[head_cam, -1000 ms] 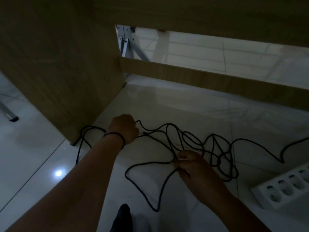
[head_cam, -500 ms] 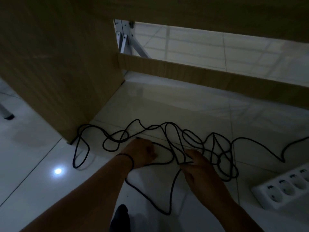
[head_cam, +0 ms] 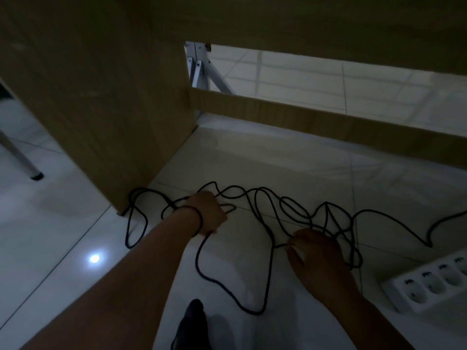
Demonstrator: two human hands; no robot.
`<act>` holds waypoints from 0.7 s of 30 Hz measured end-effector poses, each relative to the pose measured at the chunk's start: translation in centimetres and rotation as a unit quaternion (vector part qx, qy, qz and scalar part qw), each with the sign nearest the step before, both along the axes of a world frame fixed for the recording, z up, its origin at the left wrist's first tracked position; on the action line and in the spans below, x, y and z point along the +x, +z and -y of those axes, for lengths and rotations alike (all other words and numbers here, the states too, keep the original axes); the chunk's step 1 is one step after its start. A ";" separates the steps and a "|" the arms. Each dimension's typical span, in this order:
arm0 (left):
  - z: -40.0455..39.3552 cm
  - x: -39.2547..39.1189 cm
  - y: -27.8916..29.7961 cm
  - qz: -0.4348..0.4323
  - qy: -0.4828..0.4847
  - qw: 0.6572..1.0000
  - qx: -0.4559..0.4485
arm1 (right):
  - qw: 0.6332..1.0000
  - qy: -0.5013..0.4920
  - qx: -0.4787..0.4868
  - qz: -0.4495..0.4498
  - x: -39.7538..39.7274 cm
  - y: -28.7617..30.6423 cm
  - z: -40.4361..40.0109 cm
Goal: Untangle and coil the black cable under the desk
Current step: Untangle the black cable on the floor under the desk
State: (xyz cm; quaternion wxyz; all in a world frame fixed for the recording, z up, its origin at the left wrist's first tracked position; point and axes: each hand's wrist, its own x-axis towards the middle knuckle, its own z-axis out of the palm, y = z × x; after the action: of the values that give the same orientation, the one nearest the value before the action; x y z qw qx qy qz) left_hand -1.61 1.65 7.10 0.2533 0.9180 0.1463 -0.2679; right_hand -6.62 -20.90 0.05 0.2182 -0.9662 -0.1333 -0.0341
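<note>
Since half a second earlier, our left hand (head_cam: 207, 213) had moved back up toward the desk panel (head_cam: 101, 109), while our right hand (head_cam: 317, 256) stayed low on the tangle.

The black cable (head_cam: 262, 248) lay in loose, crossing loops on the pale tiled floor (head_cam: 278, 160) under the desk, thin and matte, one long loop sagging toward us. Our left fingers were curled around a strand; our right fingertips pinched another near the knot's centre. A dark band circled our left wrist. A white power strip (head_cam: 429, 281) sat just right of the tangle, apart from it. A wooden crossbar (head_cam: 328, 122) ran behind, and a chair leg (head_cam: 22, 160) stood far left.
</note>
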 end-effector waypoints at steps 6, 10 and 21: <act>0.8 -2.7 8.0 0.115 0.309 0.788 -0.520 | 0.970 -0.021 0.229 -0.084 -1.6 9.0 -3.4; 2.9 -4.5 13.3 0.126 0.310 0.674 -0.658 | 0.923 0.003 0.349 -0.163 -2.9 16.1 -5.1; 8.7 -7.4 25.2 0.235 0.154 0.732 -0.621 | 0.881 -0.014 0.472 -0.036 -7.0 28.9 0.2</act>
State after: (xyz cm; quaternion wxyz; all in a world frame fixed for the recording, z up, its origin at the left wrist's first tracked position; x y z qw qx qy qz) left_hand -9.01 -7.02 32.28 0.8307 0.5552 0.0231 -0.0326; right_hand -13.66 -21.13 28.97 0.6528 -0.7508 -0.0797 -0.0618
